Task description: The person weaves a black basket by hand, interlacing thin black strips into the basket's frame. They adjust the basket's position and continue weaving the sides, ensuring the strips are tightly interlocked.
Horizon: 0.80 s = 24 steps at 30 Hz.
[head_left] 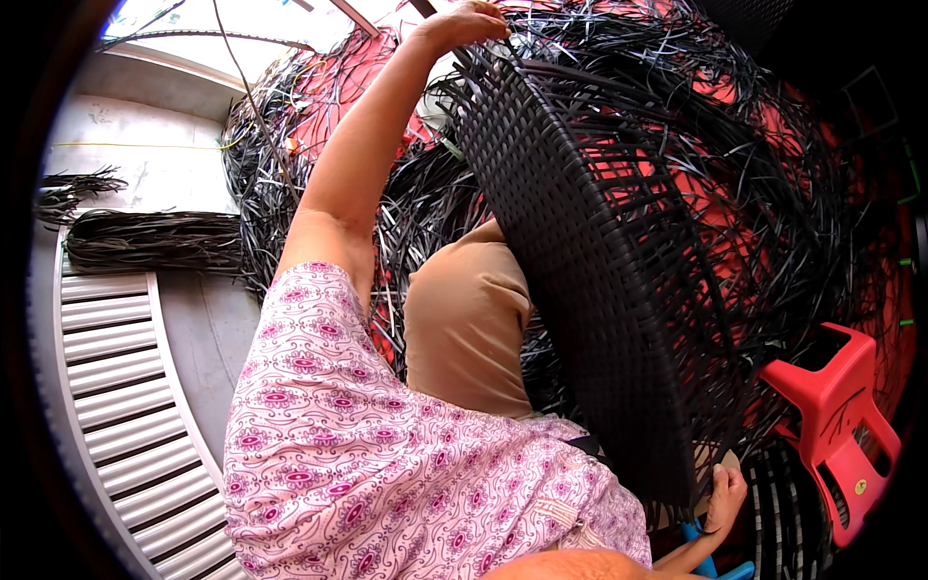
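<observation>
In the head view, a long black panel woven from flat, plastic-looking strips slants from top centre to lower right beside a knee in tan cloth; the person's left hand bends over its far end and the right hand, fingers curled, sits at its near end, a spread that probably steadies it. Whether either hand truly grips the weave cannot be told. Loose glossy black strips lie heaped around, seemingly within easy reach, near a red plastic stool.
</observation>
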Motion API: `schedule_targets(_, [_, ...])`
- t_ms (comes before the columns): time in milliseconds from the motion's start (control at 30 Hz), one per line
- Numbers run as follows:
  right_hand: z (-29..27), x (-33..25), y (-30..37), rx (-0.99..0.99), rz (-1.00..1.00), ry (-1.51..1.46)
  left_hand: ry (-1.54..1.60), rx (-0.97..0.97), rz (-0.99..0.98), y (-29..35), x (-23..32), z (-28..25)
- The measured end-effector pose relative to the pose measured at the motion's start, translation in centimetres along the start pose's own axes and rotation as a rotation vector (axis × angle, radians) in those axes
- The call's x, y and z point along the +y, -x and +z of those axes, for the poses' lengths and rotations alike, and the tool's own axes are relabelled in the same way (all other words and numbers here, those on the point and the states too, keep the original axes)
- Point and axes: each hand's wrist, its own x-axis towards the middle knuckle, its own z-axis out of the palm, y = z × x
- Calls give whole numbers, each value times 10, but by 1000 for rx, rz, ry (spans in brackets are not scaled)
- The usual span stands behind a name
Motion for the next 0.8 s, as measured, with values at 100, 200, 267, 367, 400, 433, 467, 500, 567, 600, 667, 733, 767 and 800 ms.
schedule_targets(100, [0, 6, -4, -9, -11, 12, -76, 10, 15, -10, -5, -3])
schedule_targets(200, [-1, 19, -6, 3, -79, 31, -86, 36, 6, -13, -6, 0])
schedule_targets(267, [-4, 22, -7, -14, -56, 39, -62, 48, -20, -13, -12, 2])
schedule_targets(367, [-5, 25, -8, -23, -38, 34, 6, 63, -73, -10, -25, 3])
schedule_targets(400, [-5, 26, -8, -24, -34, 29, 43, 74, -100, -7, -28, 4])
schedule_targets(433, [-3, 23, -7, -13, -40, 18, 81, 84, -127, -3, -28, 7])
schedule_targets(467, [0, 19, -6, -2, -45, 6, 101, 95, -176, 1, -25, 7])
schedule_targets(500, [2, 16, -5, 9, -50, -6, 94, 99, -179, 3, -24, 8])
schedule_targets(567, [-3, 21, -6, -13, -46, 15, 79, 111, -186, 6, -24, 9])
schedule_targets(600, [-4, 23, -7, -24, -44, 26, 107, 108, -180, 8, -23, 8])
schedule_targets(667, [-5, 23, -7, -25, -40, 23, 161, 104, -168, 11, -22, 7])
schedule_targets(733, [-5, 25, -8, -26, -40, 14, 169, 103, -163, 11, -24, 6])
schedule_targets(767, [-5, 27, -8, -25, -43, 8, 173, 103, -161, 12, -25, 6])
schedule_targets(800, [-5, 29, -9, -25, -46, 1, 172, 115, -156, 12, -25, 6])
